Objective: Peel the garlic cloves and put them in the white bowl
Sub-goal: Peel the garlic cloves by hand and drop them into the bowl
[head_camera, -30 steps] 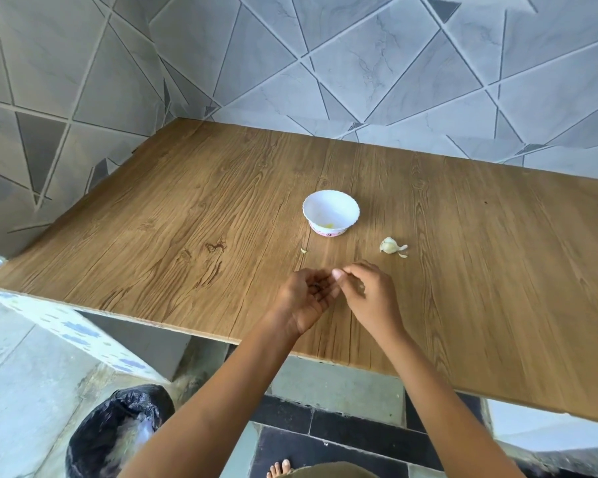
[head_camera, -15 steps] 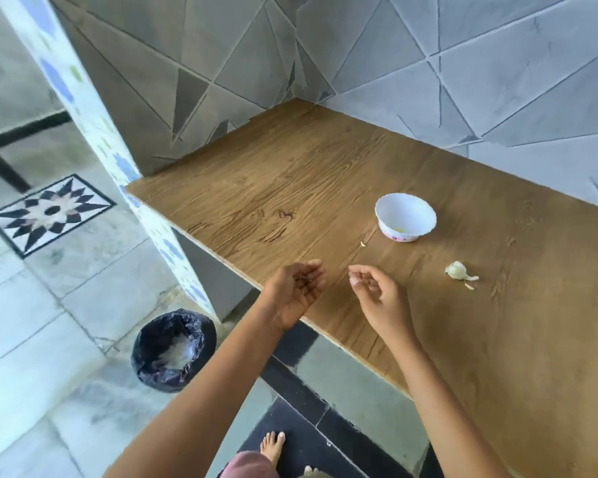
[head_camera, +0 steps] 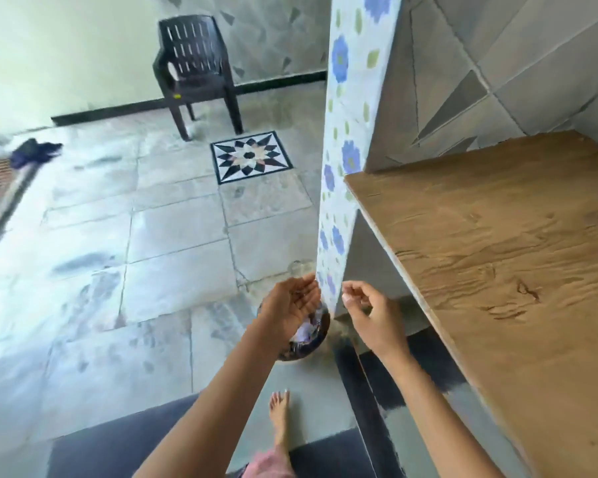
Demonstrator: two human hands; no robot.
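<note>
Head view: the left hand (head_camera: 292, 305) hangs palm-up over the black-lined bin (head_camera: 313, 343) on the floor, fingers relaxed and cupped, with a few dark flecks in the palm too small for me to name. The right hand (head_camera: 373, 317) sits just beside it, fingers curled, thumb near forefinger. Whether they pinch anything I cannot tell. Both hands are held off the edge of the wooden table (head_camera: 497, 270). Where the garlic cloves and white bowl lie I cannot tell.
</note>
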